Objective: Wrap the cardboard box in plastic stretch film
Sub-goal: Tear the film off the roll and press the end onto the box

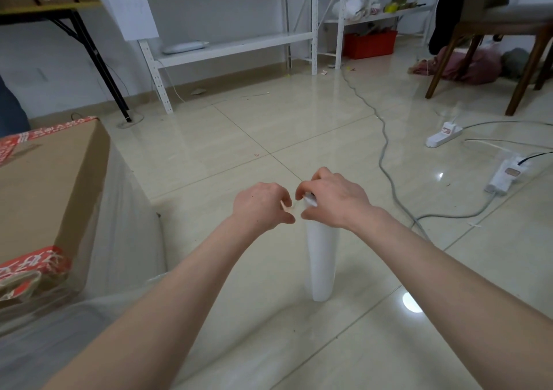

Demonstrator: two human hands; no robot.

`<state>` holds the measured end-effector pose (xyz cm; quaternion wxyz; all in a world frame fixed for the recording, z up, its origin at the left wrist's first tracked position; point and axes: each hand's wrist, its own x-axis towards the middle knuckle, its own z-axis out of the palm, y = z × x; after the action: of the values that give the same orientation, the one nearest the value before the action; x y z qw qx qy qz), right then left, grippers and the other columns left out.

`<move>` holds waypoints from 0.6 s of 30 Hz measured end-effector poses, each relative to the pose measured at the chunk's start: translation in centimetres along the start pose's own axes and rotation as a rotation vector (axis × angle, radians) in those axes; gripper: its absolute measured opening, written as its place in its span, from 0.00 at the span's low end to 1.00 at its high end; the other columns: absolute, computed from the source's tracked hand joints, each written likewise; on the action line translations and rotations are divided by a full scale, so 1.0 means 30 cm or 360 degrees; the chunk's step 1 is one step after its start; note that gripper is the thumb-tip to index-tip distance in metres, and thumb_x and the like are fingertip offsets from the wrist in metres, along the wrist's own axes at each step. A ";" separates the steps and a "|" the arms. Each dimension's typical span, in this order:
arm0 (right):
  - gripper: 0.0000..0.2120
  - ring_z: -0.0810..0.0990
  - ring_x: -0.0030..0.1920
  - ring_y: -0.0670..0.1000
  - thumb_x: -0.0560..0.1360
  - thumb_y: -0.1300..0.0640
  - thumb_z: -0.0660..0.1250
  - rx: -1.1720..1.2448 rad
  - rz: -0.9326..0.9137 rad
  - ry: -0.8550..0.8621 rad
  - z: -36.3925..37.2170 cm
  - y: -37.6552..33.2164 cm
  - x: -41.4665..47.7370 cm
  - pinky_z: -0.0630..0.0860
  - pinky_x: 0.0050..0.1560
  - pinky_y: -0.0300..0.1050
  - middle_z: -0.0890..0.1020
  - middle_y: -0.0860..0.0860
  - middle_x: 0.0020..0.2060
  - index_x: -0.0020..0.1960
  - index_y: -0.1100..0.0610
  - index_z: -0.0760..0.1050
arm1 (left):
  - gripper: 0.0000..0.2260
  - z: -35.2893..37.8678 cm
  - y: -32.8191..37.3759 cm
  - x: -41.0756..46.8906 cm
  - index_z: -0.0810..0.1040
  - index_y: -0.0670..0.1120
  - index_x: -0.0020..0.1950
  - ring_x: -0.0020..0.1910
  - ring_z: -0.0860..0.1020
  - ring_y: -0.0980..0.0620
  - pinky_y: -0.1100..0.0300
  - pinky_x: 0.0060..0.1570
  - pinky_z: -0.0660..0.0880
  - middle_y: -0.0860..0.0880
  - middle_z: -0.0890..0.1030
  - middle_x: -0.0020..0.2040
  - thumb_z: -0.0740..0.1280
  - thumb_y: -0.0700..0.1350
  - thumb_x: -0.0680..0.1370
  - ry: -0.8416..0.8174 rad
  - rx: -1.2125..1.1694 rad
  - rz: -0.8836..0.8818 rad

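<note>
Both forearms reach out from the bottom of the view and meet over a roll standing upright on the floor. The right hand (332,201) has its fingers curled over the top end of the roll (321,264) and grips it. The left hand (263,205) is just beside it, fingers curled, with thumb and fingertips closing on a thin pale sliver at the roll's top. I cannot tell whether it really has hold of a film edge.

The box (45,189) sits to the left, well apart from the roll. Its near side is already veiled in film (125,210), which drapes down and trails over the floor (269,126) toward the camera. Whether that sheet runs on to the roll is unclear.

The step looks like working the film loose at the roll's top. To do it well:
- Brace the roll plumb with the right hand so it does not tip on the glossy tile.
- Take a broad pinch with the left hand rather than a corner, since thin film probably splits into a narrow strip.
- Draw it toward the box under even tension.
- Watch the slack film underfoot and the cable (386,156) lying to the right.
</note>
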<state>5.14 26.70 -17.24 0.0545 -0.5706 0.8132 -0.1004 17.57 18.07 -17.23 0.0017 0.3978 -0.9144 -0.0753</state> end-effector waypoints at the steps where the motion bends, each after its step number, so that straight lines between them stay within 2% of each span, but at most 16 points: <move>1: 0.14 0.71 0.59 0.53 0.71 0.46 0.68 0.0003 -0.0020 0.0048 0.000 -0.002 0.000 0.66 0.45 0.46 0.69 0.49 0.58 0.56 0.40 0.74 | 0.20 0.005 0.003 0.003 0.76 0.56 0.61 0.53 0.76 0.55 0.61 0.43 0.70 0.58 0.80 0.54 0.71 0.57 0.70 0.0009 0.0036 0.0034; 3: 0.09 0.71 0.59 0.52 0.72 0.48 0.67 0.0039 -0.0028 0.0099 -0.001 -0.001 0.003 0.65 0.45 0.45 0.69 0.48 0.57 0.52 0.42 0.76 | 0.25 0.012 0.014 0.003 0.75 0.56 0.63 0.60 0.74 0.54 0.58 0.47 0.71 0.57 0.78 0.58 0.72 0.60 0.68 0.0089 0.0003 0.0086; 6: 0.08 0.70 0.60 0.52 0.73 0.49 0.67 0.0051 -0.0036 0.0114 0.000 0.000 0.007 0.65 0.47 0.45 0.69 0.48 0.57 0.51 0.43 0.78 | 0.15 0.031 0.036 0.004 0.81 0.55 0.53 0.51 0.78 0.53 0.61 0.41 0.70 0.56 0.82 0.50 0.73 0.56 0.69 0.0214 -0.0261 0.0038; 9: 0.08 0.69 0.61 0.52 0.74 0.49 0.66 -0.0038 -0.0093 0.0133 -0.003 0.001 0.006 0.65 0.48 0.44 0.70 0.48 0.58 0.52 0.43 0.78 | 0.06 0.035 0.041 0.003 0.83 0.53 0.48 0.43 0.78 0.52 0.61 0.36 0.69 0.53 0.83 0.44 0.71 0.49 0.72 0.0259 -0.0291 -0.0001; 11: 0.07 0.68 0.62 0.52 0.74 0.47 0.66 -0.0069 -0.0143 0.0174 -0.005 0.003 0.006 0.63 0.48 0.43 0.70 0.48 0.58 0.50 0.43 0.80 | 0.05 0.035 0.030 0.005 0.84 0.52 0.46 0.41 0.78 0.52 0.61 0.36 0.72 0.53 0.83 0.43 0.69 0.47 0.73 0.0223 -0.0365 -0.0012; 16: 0.07 0.67 0.61 0.51 0.75 0.47 0.65 -0.0099 -0.0287 0.0315 0.006 0.002 0.003 0.61 0.56 0.41 0.71 0.47 0.56 0.47 0.44 0.82 | 0.07 0.048 0.021 -0.001 0.81 0.53 0.37 0.39 0.79 0.52 0.61 0.34 0.72 0.55 0.82 0.37 0.66 0.49 0.74 0.0232 -0.0433 -0.0034; 18: 0.08 0.66 0.60 0.51 0.75 0.48 0.65 -0.0105 -0.0331 0.0368 0.011 0.005 0.002 0.59 0.55 0.38 0.71 0.47 0.55 0.47 0.46 0.82 | 0.08 0.058 0.019 0.000 0.80 0.52 0.35 0.37 0.78 0.53 0.61 0.34 0.72 0.55 0.82 0.36 0.67 0.48 0.74 0.0229 -0.0549 -0.0070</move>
<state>5.07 26.67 -17.61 -0.0690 -0.6379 0.7534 -0.1438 17.04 18.69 -18.88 0.1337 0.4159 -0.8765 -0.2024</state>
